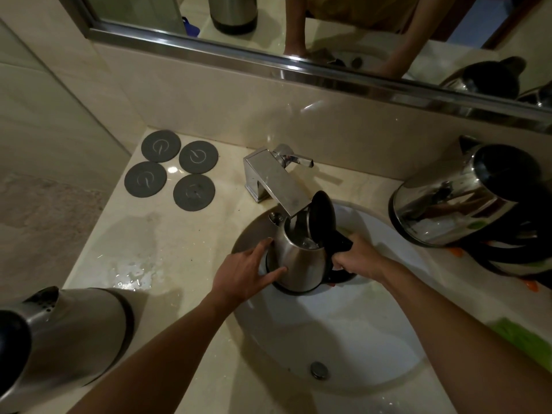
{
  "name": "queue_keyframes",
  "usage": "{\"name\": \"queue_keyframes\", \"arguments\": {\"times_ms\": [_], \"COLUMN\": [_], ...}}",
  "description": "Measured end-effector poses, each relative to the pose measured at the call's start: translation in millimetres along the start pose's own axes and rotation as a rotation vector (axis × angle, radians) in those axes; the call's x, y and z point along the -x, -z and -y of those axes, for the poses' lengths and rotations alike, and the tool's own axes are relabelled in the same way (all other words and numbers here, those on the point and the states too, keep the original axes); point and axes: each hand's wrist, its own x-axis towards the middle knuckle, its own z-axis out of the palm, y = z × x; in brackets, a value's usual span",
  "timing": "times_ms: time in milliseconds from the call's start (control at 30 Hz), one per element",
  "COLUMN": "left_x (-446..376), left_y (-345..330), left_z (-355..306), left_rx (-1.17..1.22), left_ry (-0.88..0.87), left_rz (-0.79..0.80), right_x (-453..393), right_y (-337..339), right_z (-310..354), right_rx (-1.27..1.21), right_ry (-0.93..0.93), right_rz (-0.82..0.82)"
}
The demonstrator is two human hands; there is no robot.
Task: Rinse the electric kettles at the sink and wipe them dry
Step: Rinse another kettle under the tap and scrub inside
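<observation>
Filling in progress, by my reading: steel electric kettle [298, 258] sits upright in the sink basin [373, 339] at its back edge, black lid [321, 216] flipped open, mouth right under the square chrome faucet spout [280, 189]. Water visible inside; can't tell if the tap is running.

R hand [355, 258]: grip clamped round the black handle. L hand [251, 270]: fingers spread straight, pressed flat on kettle wall, steadying, nothing pinched.

Other kettles: one on its side at near-left of tabletop [179, 264], one tilted at far right, both w/ black trim. Four grey round coasters [171, 170] back-left. Wet patch on tabletop near L kettle. Green cloth [522, 339] at right edge.

Risks (judgement):
- Lid sits v. close to spout; lifting straight up could knock it.
- Wet steel + flat L palm = slip, kettle tips in basin.
- Base contacts getting soaked if kettle is dunked or overfilled.
</observation>
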Motion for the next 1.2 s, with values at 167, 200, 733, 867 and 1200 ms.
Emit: {"name": "queue_keyframes", "arguments": {"times_ms": [167,200,733,867,1200], "left_x": [-0.4,0.1,-45.9,-46.8,-3.9], "left_y": [2.8,4.7,16.4,14.7,22.7], "left_z": [-1.8,-2.6,-26.7,-25.5,-44.6], "left_rx": [0.006,0.015,0.832,0.893,0.910], "left_ry": [0.003,0.009,0.302,0.253,0.207], "left_rz": [0.012,0.016,0.358,0.368,0.333], "right_x": [2.2,3.1,19.9,28.8,67.9], "right_y": [-0.7,-0.5,-8.5,-11.5,-13.3], "right_z": [0.6,-0.3,-3.6,-8.6,-36.1], "right_rx": [0.012,0.005,-0.133,-0.196,-0.180], "right_ry": [0.005,0.009,-0.061,-0.063,0.019], "right_rz": [-0.004,0.000,0.026,0.025,-0.008]}}
